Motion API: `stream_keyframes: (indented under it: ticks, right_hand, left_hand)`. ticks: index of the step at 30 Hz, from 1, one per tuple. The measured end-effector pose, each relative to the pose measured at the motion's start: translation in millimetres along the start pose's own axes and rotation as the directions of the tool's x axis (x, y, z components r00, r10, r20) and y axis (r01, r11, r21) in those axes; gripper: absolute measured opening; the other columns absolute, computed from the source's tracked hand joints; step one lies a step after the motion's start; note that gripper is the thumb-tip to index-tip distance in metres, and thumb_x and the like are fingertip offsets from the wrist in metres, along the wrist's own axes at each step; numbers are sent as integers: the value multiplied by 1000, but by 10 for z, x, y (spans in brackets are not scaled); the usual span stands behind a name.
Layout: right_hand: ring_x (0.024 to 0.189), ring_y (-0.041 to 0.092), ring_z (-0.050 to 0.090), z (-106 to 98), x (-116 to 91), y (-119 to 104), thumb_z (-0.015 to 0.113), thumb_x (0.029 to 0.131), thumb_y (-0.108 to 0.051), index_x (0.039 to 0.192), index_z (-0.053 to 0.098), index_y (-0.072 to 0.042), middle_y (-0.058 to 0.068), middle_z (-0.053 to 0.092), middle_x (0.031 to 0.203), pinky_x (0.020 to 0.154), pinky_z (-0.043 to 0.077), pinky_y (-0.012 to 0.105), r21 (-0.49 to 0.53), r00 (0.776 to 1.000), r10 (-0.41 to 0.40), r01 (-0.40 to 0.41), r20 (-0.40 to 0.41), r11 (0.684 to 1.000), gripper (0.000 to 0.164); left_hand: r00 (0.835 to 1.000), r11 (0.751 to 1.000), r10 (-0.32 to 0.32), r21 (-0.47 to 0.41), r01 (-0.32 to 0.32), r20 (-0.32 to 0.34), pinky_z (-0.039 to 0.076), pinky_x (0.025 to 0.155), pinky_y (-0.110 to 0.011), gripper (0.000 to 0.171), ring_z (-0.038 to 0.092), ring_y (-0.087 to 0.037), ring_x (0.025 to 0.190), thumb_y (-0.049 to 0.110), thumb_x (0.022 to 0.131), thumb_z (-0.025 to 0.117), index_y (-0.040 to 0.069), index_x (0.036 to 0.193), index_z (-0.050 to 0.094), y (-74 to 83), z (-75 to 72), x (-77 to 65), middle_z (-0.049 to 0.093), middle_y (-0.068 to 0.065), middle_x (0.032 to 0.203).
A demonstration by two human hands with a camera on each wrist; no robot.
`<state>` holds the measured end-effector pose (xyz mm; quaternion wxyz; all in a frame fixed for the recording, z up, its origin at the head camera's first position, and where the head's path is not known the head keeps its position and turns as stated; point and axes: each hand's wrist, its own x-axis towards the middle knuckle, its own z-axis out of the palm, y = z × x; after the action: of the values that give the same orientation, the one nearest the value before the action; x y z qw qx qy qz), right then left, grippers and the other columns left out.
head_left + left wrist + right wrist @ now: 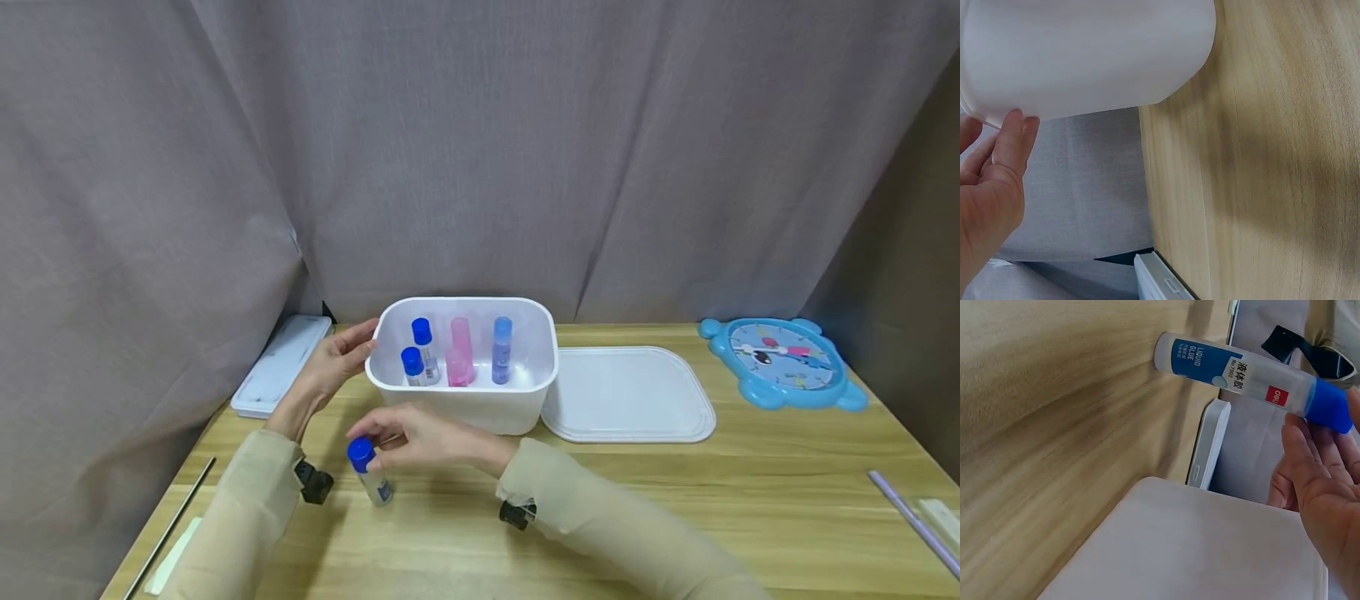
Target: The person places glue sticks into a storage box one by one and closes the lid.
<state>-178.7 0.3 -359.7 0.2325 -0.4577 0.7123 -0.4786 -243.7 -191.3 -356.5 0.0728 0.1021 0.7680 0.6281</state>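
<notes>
A clear liquid glue bottle (1235, 372) with a blue cap stands slightly tilted, its base at the table in front of the white bin (465, 408). My right hand (423, 437) holds this bottle by the cap, between thumb and fingers. At the bin's left end, my left hand (330, 367) touches the outside near the rim with fairly straight fingers. Inside the bin are two blue-capped glue bottles (423, 350), two pink tubes (461, 342) and a light blue tube (502, 350). In the left wrist view, the bin's wall (1085, 56) fills the upper left.
A white lid (630, 396) lies right of the bin. Farther right is a blue toy clock (783, 362). A white flat case (277, 367) lies at the back left, and a thin dark rod (172, 525) near the left edge. A purple stick (911, 517) lies at the right.
</notes>
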Motion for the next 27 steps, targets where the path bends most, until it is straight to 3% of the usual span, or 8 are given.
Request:
stream_keyframes:
  ticks: [4,9,12,15,18,23,25,27]
  right_hand:
    - [99,5,61,11,4,27,64,87,-1,117,59,4,16,65,111,89,50,14,-22,1000,-1,1,-24,1000,32]
    - [91,0,60,-68,-85,5,65,87,-4,114,61,2,13,67,105,87,51,17,-21,999,-2,1,-40,1000,28]
    - [89,2,61,-236,-184,-89,65,88,-6,114,61,1,12,67,103,85,54,21,-1,997,-12,12,-74,1000,27]
    - [89,7,62,-517,-318,-247,64,89,-6,115,61,0,11,67,102,82,56,29,41,989,-16,23,-147,999,27]
    - [88,12,62,-866,-474,-395,62,89,-4,116,59,3,9,66,101,82,57,36,103,963,-21,51,-270,993,28]
    - [92,15,64,-1392,-699,-442,61,91,-7,119,55,6,6,67,104,84,57,35,150,886,16,60,-464,987,31]
    - [93,15,65,-1526,-752,-378,61,92,-8,119,55,5,5,67,105,86,56,36,150,868,52,26,-493,988,31]
    - [92,15,65,-1607,-785,-285,61,91,-8,120,55,4,5,67,103,87,56,36,144,866,93,-25,-491,989,31]
  left_hand:
    - [1000,1000,0,1,0,1,50,92,-19,51,41,-35,129,10,99,48,-3,144,31,-2,2,1,35,-22,147]
    - [1000,1000,-8,7,8,3,45,101,-33,50,40,-35,130,10,99,47,-3,145,30,-7,3,2,34,-23,147]
    - [1000,1000,-16,7,16,0,43,103,-36,51,40,-34,130,11,99,47,-2,145,31,0,1,3,34,-21,148]
    - [1000,1000,-19,2,19,5,44,101,-30,51,38,-33,131,12,99,47,-2,145,30,7,1,4,33,-21,149]
    - [1000,1000,-20,-2,20,6,45,100,-25,52,37,-33,132,11,99,47,-2,145,29,15,2,10,32,-21,149]
    - [1000,1000,-23,-8,23,6,42,103,-31,52,36,-33,133,10,99,47,-3,145,28,17,5,16,31,-22,149]
    - [1000,1000,-21,-12,21,8,41,104,-33,51,35,-34,133,10,99,46,-3,145,28,10,6,13,31,-22,149]
    - [1000,1000,-16,-15,17,10,41,104,-33,51,35,-34,133,9,99,46,-4,145,28,1,8,9,31,-23,148]
